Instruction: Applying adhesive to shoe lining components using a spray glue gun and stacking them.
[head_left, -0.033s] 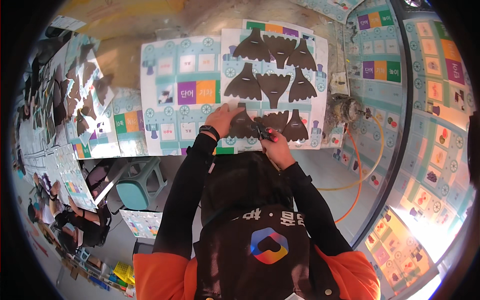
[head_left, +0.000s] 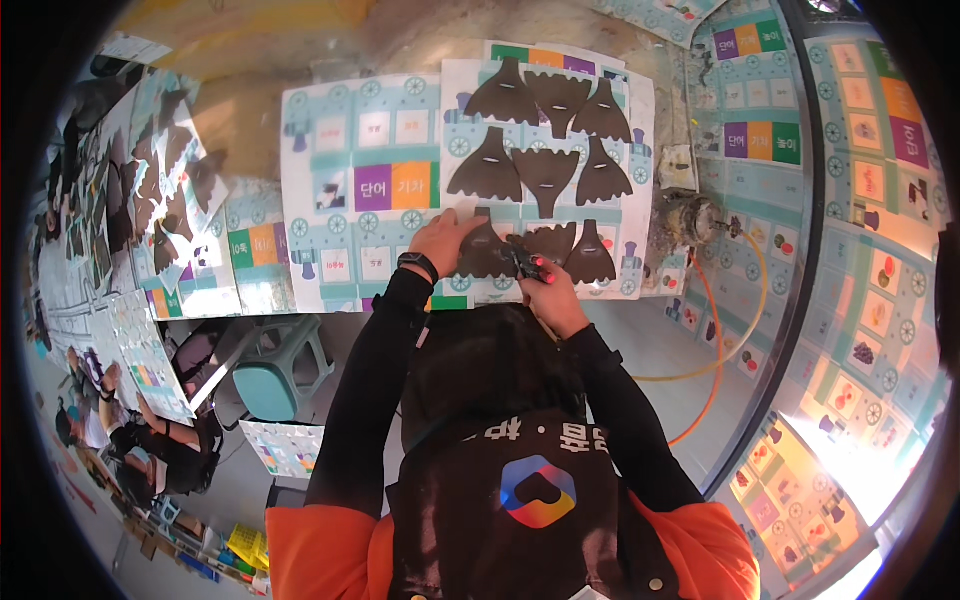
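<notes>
A dark fan-shaped cutout (head_left: 487, 252) is pinned flat under the spread left hand (head_left: 441, 240), seemingly steadied for the small tool (head_left: 524, 262) gripped in the closed right hand (head_left: 553, 297) just beside it.

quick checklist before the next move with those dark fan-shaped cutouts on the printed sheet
1. Left hand presses flat on the bottom-left dark cutout: ok.
2. Right hand grips a small dark tool at the cutout's edge: ok.
3. What kind of tool it is: cannot tell.
4. Printed sheet lies flat on the table: ok.
5. Other cutouts sit in neat rows, apart from the hands: ok.
6. Orange hose stays off the sheet: ok.
</notes>
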